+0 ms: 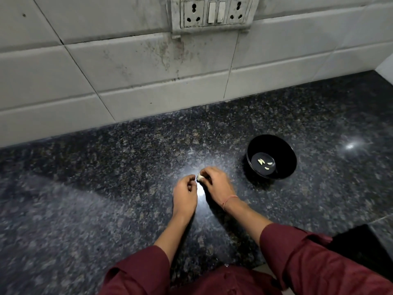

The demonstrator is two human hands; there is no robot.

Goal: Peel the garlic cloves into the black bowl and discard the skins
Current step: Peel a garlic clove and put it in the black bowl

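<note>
Several peeled cloves (260,161), three or perhaps four, lie pale on the bottom of the black bowl (286,167), which stands upright on the dark speckled counter (106,188) to the right of my hands and a little farther back, apart from them. Between my two hands, just above the counter where a bright light glares off the stone, I hold a garlic clove (200,178); only a small whitish part of it shows. My right hand (214,181) comes in from the right with its fingers curled over and round the clove, gripping it from above and behind. My left hand (185,191) faces it with fingers bent inward, and its thumb and forefinger tips pinch at the left side of the clove; the hands are slightly blurred, so I cannot tell whether the left fingertips have hold of the skin or of the clove itself. The two hands are just beside each other, nearly touching at the fingertips. A thin orange thread (228,200) circles my right wrist, and dark red sleeves (308,252) are pushed up both forearms. Behind the counter rises a white tiled wall (127,60), stained in the middle, with a grimy socket and switch panel (212,12) set into it near the top.
</note>
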